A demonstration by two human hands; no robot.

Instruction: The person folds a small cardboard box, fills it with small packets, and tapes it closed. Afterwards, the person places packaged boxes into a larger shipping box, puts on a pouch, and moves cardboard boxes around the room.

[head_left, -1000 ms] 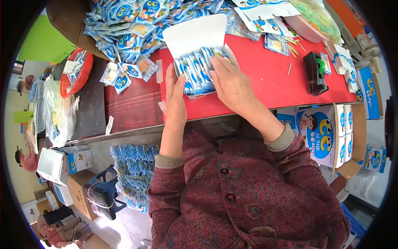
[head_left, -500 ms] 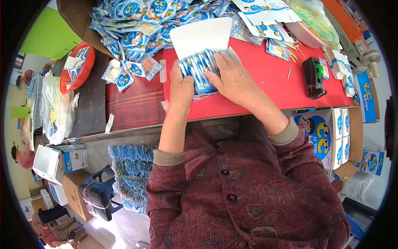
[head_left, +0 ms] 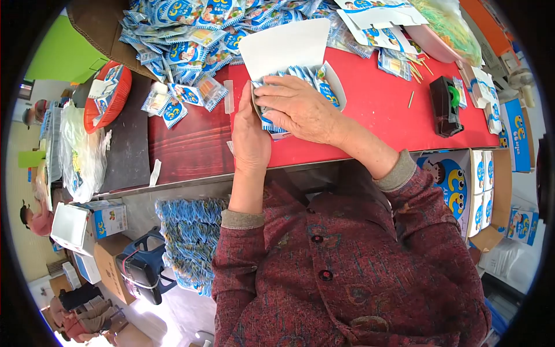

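black tape dispenser [head_left: 444, 113], red basket [head_left: 122, 94], clear plastic bag [head_left: 82, 153]

"How's the light?"

"Bright and fairly even over the red tabletop [head_left: 373, 101]; the raised white lid [head_left: 286, 45] looks pale, nearly washed out; the floor [head_left: 169, 325] at lower left flares into glare."

"Any shadow?"

"Dark beneath the table's front edge [head_left: 191, 181]; the source itself I can't place."

"And sharpness?"

"Clear on the jacket [head_left: 352, 254] and its weave; softer toward the rim, where straight lines bow; black fills the corners."
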